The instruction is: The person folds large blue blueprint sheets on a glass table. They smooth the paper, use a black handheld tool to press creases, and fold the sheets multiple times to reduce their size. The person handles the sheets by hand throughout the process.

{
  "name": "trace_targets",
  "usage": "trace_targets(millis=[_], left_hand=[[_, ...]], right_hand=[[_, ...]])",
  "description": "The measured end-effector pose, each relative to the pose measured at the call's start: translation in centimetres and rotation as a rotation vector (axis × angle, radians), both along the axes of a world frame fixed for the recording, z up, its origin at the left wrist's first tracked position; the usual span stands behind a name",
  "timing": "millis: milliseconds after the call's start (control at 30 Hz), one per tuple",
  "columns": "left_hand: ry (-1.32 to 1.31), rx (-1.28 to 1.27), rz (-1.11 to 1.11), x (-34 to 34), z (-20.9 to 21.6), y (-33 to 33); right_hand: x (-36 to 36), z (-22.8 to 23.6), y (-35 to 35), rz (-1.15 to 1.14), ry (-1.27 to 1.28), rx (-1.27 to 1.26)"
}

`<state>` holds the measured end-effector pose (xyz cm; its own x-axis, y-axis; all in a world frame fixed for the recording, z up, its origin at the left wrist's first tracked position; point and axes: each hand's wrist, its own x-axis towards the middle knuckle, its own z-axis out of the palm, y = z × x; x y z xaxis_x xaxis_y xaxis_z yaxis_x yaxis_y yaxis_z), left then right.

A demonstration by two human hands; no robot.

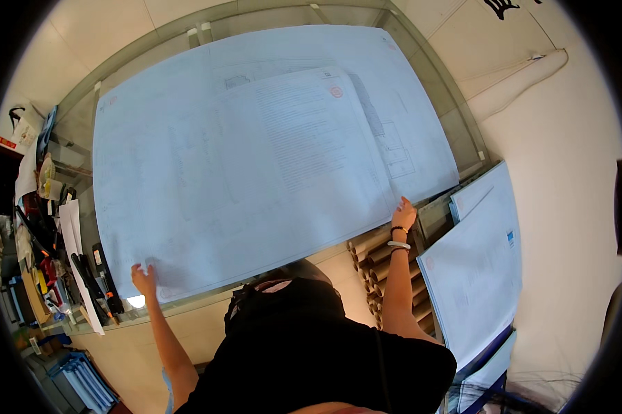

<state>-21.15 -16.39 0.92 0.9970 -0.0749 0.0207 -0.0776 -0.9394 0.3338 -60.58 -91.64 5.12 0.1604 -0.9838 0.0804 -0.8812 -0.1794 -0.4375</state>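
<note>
A large bluish drawing sheet (207, 228) with faint line work and text lies across the glass-topped table. Its printed text block and a small red round stamp are near the far right. Beneath it, another wide sheet (407, 131) shows along the far and right sides. At the near left corner of the paper, my left hand (144, 283) has its thumb and fingers apart, with the fingertips over the sheet. My right hand (403, 215), wearing bracelets at the wrist, has its fingers closed at the near right corner of the upper sheet. Exactly how its fingertips meet the paper is hard to see.
Knives, pens and other tools (93, 283) crowd the table's left end beside a white paper strip (80, 262). Brown cardboard tubes (383, 265) are stacked under the near right side. A pile of bluish sheets (477, 269) stands at the right. Folded blue papers (86, 379) lie lower left.
</note>
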Motion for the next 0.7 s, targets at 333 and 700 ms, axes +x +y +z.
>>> trace_targets(millis=[333,700], left_hand=[[-0.194,0.147,-0.219,2.3,0.4,-29.2],[-0.105,0.115,-0.240,2.0,3.1,-31.9]], right_hand=[[28.8,0.1,7.8,1.031,-0.204,-0.181],[34.5,-2.5,-2.4,0.861,0.146,-0.212]])
